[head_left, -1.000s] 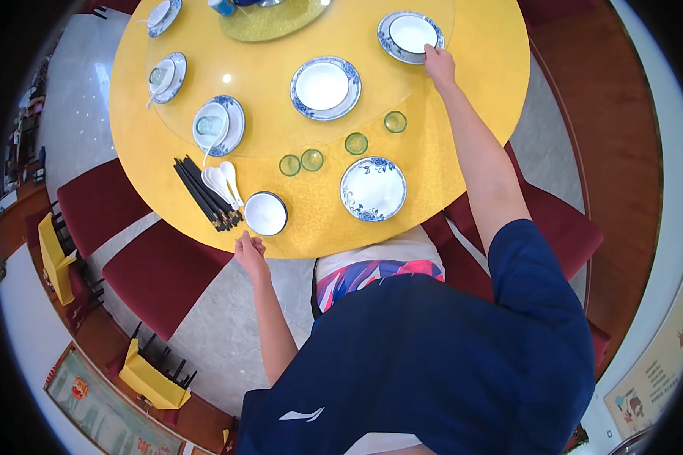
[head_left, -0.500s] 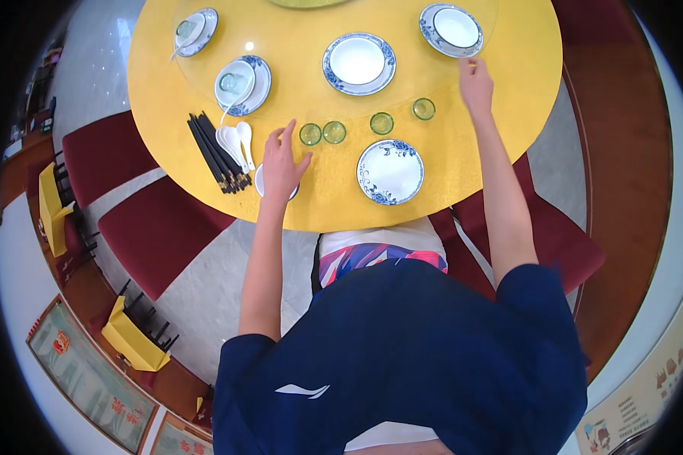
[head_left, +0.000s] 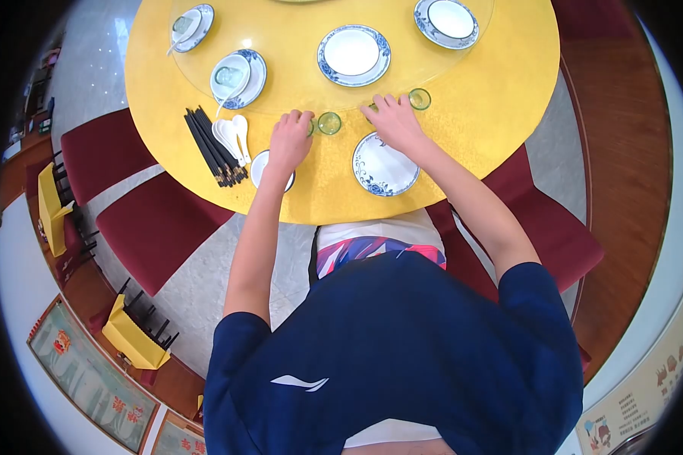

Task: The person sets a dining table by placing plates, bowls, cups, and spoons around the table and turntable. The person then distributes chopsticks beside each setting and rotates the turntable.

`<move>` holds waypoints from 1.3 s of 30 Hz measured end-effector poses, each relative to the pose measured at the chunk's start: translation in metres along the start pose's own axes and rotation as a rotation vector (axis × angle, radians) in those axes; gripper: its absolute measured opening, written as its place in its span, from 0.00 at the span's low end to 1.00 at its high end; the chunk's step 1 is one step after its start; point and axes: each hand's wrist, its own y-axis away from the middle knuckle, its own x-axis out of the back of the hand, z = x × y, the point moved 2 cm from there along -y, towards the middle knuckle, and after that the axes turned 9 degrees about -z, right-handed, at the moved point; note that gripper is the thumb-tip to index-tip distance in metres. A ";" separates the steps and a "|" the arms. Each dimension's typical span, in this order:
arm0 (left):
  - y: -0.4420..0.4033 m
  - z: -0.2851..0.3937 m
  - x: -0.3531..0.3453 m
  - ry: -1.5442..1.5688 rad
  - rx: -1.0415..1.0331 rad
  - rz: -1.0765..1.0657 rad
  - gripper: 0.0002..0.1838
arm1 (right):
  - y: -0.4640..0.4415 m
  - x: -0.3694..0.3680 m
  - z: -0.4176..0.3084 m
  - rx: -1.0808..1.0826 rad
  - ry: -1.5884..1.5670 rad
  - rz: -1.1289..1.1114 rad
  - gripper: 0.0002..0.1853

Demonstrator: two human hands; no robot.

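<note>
My left hand (head_left: pixel 290 140) has its fingers curled round the near side of a green glass (head_left: pixel 310 128), mostly hidden behind them. Right beside it stands a second green glass (head_left: pixel 329 123). My right hand (head_left: pixel 395 121) reaches over the blue-patterned plate (head_left: pixel 387 171) and closes on another glass (head_left: pixel 370 111), of which only an edge shows. A further green glass (head_left: pixel 420 98) stands just past that hand. Below my left wrist sits a small white bowl (head_left: pixel 259 168), partly covered by the forearm.
Black chopsticks (head_left: pixel 211 148) and white spoons (head_left: pixel 231 140) lie left of my left hand. On the glass turntable are plates with bowls (head_left: pixel 353 53), one pair holding a glass and spoon (head_left: pixel 231 76). Dark red chairs (head_left: pixel 159 227) surround the yellow table (head_left: pixel 319 201).
My right hand has come from the far right bowl and plate down and left to a glass. My left hand has moved slightly up and its fingers have closed round a glass.
</note>
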 end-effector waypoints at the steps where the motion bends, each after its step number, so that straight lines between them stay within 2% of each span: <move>1: 0.002 0.000 0.003 0.000 -0.001 0.002 0.24 | -0.003 0.002 0.002 -0.014 -0.006 -0.075 0.23; 3: 0.010 -0.007 0.014 0.171 0.073 0.072 0.19 | -0.003 0.009 0.008 -0.031 -0.009 -0.147 0.21; 4: 0.014 -0.011 0.018 0.171 0.072 0.073 0.19 | 0.004 0.020 0.017 -0.113 -0.329 -0.035 0.19; 5: 0.020 -0.019 0.022 0.477 0.243 0.116 0.17 | 0.011 0.027 0.027 -0.194 -0.648 0.079 0.16; 6: 0.024 -0.027 0.024 0.784 0.413 0.160 0.14 | 0.015 0.031 0.035 -0.195 -0.644 0.080 0.16; 8: 0.024 -0.030 0.041 1.583 0.300 0.348 0.14 | 0.027 0.037 0.063 -0.471 -1.581 0.557 0.15; 9: 0.022 -0.026 0.050 1.755 0.227 0.385 0.21 | 0.030 0.041 0.071 -0.472 -1.572 0.557 0.15; 10: 0.017 -0.022 0.055 1.762 0.229 0.385 0.21 | 0.032 0.045 0.078 -0.453 -1.653 0.555 0.17; 12: -0.001 -0.008 0.060 2.282 -0.057 0.305 0.27 | 0.031 0.055 0.092 -0.412 -1.815 0.555 0.19; 13: -0.012 0.005 0.060 2.326 -0.093 0.272 0.32 | 0.027 0.063 0.103 -0.385 -1.891 0.560 0.20; 14: -0.027 0.010 0.054 2.332 -0.106 0.271 0.32 | 0.022 0.069 0.115 -0.355 -1.965 0.565 0.21; 16: -0.055 0.025 0.045 2.595 -0.424 0.009 0.26 | 0.014 0.079 0.138 -0.299 -2.115 0.570 0.23; 17: -0.066 0.037 0.051 2.600 -0.432 0.009 0.26 | 0.009 0.079 0.150 -0.269 -2.191 0.568 0.24; 18: -0.078 0.048 0.057 2.335 -0.254 0.090 0.26 | 0.002 0.080 0.162 -0.268 -2.184 0.566 0.24; 19: -0.087 0.054 0.060 2.061 -0.089 0.159 0.26 | -0.006 0.080 0.180 -0.403 -1.723 0.571 0.27; 20: -0.096 0.056 0.057 2.065 -0.091 0.161 0.26 | -0.013 0.083 0.193 -0.507 -1.259 0.555 0.30; 21: -0.106 0.056 0.059 1.684 -0.089 0.255 0.27 | -0.019 0.084 0.204 -0.504 -1.255 0.554 0.30; 22: -0.114 0.055 0.061 1.299 -0.082 0.333 0.29 | -0.026 0.089 0.213 -0.553 -0.916 0.473 0.32; 23: -0.120 0.051 0.065 0.873 0.037 0.373 0.33 | -0.033 0.091 0.224 -0.589 -0.578 0.391 0.35; 24: -0.124 0.051 0.066 0.871 0.031 0.377 0.33 | -0.041 0.090 0.235 -0.588 -0.576 0.398 0.35; 26: -0.131 0.053 0.069 0.589 0.054 0.327 0.34 | -0.054 0.078 0.252 -0.507 -0.388 0.287 0.34; 27: -0.135 0.054 0.067 0.629 0.095 0.289 0.33 | -0.059 0.074 0.259 -0.507 -0.390 0.292 0.34; 29: -0.141 0.048 0.056 0.605 0.081 0.296 0.33 | -0.065 0.066 0.261 -0.536 -0.383 0.162 0.32; 34: -0.150 0.041 0.045 0.551 0.001 0.306 0.32 | -0.072 0.062 0.259 -0.528 -0.358 0.115 0.31; 37: -0.152 0.042 0.041 0.593 0.040 0.190 0.31 | -0.072 0.058 0.261 -0.525 -0.350 0.096 0.31; 39: -0.158 0.036 0.033 0.528 -0.046 0.183 0.30 | -0.076 0.057 0.263 -0.523 -0.337 0.092 0.31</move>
